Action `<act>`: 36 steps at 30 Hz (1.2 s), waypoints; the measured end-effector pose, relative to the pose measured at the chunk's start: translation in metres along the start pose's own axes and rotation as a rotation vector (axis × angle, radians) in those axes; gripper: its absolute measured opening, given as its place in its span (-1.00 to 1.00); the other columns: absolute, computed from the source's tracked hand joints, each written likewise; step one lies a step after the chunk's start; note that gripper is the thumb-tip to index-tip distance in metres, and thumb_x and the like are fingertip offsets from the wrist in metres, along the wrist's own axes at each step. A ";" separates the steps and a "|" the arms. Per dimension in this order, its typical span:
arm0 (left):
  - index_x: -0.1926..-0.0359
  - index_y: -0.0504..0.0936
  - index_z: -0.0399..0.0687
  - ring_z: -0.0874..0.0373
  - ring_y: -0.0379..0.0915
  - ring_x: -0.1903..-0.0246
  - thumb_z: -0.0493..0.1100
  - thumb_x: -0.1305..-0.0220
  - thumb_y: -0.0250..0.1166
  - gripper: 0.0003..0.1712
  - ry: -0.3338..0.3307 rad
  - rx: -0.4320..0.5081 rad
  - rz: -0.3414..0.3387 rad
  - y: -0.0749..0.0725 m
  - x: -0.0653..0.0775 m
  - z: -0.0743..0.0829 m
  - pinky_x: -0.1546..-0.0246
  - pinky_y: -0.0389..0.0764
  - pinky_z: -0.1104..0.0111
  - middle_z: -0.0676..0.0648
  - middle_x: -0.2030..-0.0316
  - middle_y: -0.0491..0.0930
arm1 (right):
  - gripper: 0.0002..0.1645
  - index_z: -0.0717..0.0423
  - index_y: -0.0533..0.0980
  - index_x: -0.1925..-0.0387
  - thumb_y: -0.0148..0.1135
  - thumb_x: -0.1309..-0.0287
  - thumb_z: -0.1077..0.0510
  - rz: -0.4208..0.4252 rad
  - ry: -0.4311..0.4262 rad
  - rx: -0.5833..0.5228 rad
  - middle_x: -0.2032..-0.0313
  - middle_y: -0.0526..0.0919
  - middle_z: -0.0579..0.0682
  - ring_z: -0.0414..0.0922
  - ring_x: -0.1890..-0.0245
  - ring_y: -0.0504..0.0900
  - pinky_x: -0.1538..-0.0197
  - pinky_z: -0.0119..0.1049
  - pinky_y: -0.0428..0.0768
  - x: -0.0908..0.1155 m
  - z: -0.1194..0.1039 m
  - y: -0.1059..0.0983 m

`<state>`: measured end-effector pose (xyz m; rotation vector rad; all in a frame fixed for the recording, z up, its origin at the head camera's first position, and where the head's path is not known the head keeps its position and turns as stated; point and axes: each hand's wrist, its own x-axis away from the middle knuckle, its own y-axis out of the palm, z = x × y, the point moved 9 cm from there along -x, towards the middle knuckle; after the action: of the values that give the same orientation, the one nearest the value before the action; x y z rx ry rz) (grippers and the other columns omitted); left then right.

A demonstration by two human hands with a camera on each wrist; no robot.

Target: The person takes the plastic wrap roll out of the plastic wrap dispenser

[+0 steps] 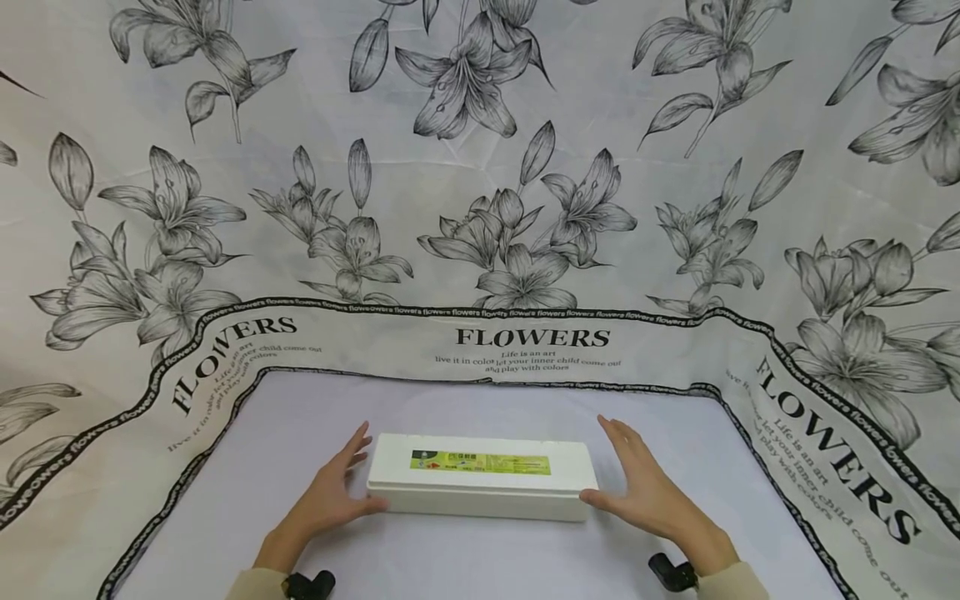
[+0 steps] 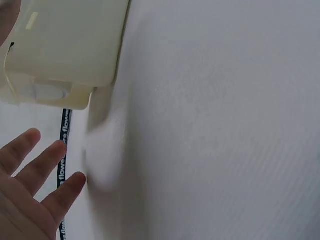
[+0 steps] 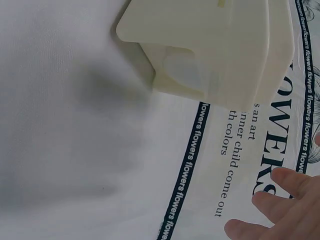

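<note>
A long white cling film box (image 1: 480, 485) with a yellow-green label (image 1: 480, 462) on its top lies on the white cloth, its long side toward me. My left hand (image 1: 324, 496) is at the box's left end, thumb by the front corner and fingers spread. At the opposite end, my right hand (image 1: 647, 492) has its thumb tip at the right edge and its other fingers extended. Whether either thumb presses on the box, I cannot tell. Both wrist views show the box's ends, with spread fingers of the left hand (image 2: 37, 185) and right hand (image 3: 280, 205) apart from it.
White cloth (image 1: 480, 558) covers the table, bordered by a black-edged band (image 1: 532, 346) printed with FLOWERS. Behind rises a backdrop (image 1: 450, 175) with line-drawn lilies. Each wrist carries a small black camera, one left (image 1: 309, 585) and one right (image 1: 672, 573).
</note>
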<state>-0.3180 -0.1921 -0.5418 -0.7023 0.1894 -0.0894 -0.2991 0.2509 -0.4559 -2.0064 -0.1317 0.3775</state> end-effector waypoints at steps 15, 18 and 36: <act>-0.50 0.02 0.09 -0.05 0.38 -0.23 0.38 0.31 0.54 0.40 0.006 0.004 -0.048 0.019 -0.003 -0.001 -0.26 0.34 -0.19 -0.07 -0.21 0.48 | 0.34 -0.26 -0.10 -0.52 0.29 0.20 -0.56 -0.034 -0.021 -0.031 -0.44 0.05 0.22 0.29 -0.38 0.16 -0.17 0.44 0.35 -0.004 -0.016 0.021; -0.46 0.11 0.06 -0.05 0.38 -0.23 0.37 0.32 0.55 0.34 0.001 0.027 -0.039 0.020 -0.004 -0.002 -0.28 0.35 -0.16 -0.05 -0.22 0.47 | 0.36 -0.23 -0.08 -0.52 0.31 0.23 -0.57 -0.034 -0.032 -0.035 -0.43 0.07 0.23 0.28 -0.37 0.20 -0.18 0.41 0.37 -0.006 -0.020 0.023; -0.37 0.28 0.06 -0.14 0.25 -0.34 0.23 0.38 0.61 0.22 -0.036 0.091 -0.032 0.021 -0.010 -0.011 -0.35 0.24 -0.15 -0.08 -0.29 0.42 | 0.36 -0.31 -0.08 -0.51 0.37 0.27 -0.53 -0.089 -0.011 -0.039 -0.45 0.05 0.18 0.27 -0.40 0.16 -0.19 0.41 0.36 -0.016 -0.024 0.036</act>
<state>-0.3297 -0.1815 -0.5621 -0.6157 0.1388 -0.1150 -0.3095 0.2098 -0.4749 -2.0297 -0.2366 0.3312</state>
